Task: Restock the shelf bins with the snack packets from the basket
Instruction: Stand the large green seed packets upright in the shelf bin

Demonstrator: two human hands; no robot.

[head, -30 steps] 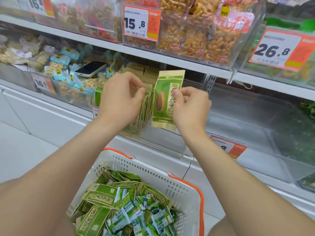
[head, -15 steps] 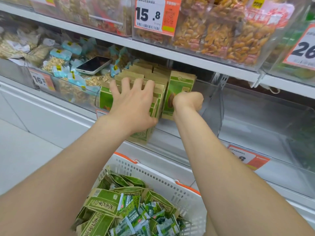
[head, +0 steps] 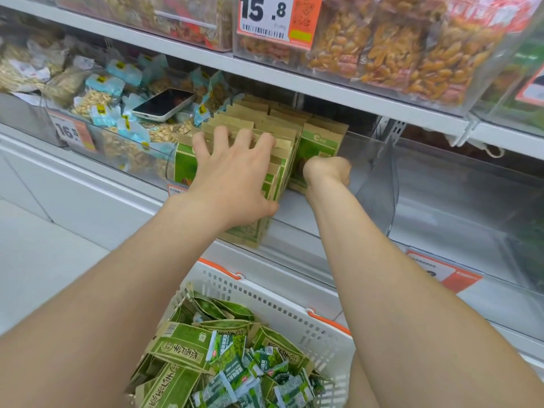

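Note:
A row of upright green-and-tan snack packets (head: pixel 259 119) stands in a clear shelf bin (head: pixel 379 178). My left hand (head: pixel 232 175) lies spread over the tops and front of the row, fingers straight, pressing it leftward. My right hand (head: pixel 328 170) is curled round one green packet (head: pixel 319 142) held upright at the right end of the row, inside the bin. Below, a white basket (head: pixel 265 293) with orange trim holds several more large green packets (head: pixel 182 346) and small green sachets (head: pixel 235 375).
A phone (head: pixel 163 104) lies on blue-labelled nut packets (head: pixel 103 113) in the bin to the left. The shelf above carries bins of orange snacks with a 15.8 price tag (head: pixel 265 13). A wide clear bin (head: pixel 456 216) to the right shows bare floor.
My right hand carried the green packet forward into the bin, to the right end of the row. My left hand went from pinching the packets to lying spread over them.

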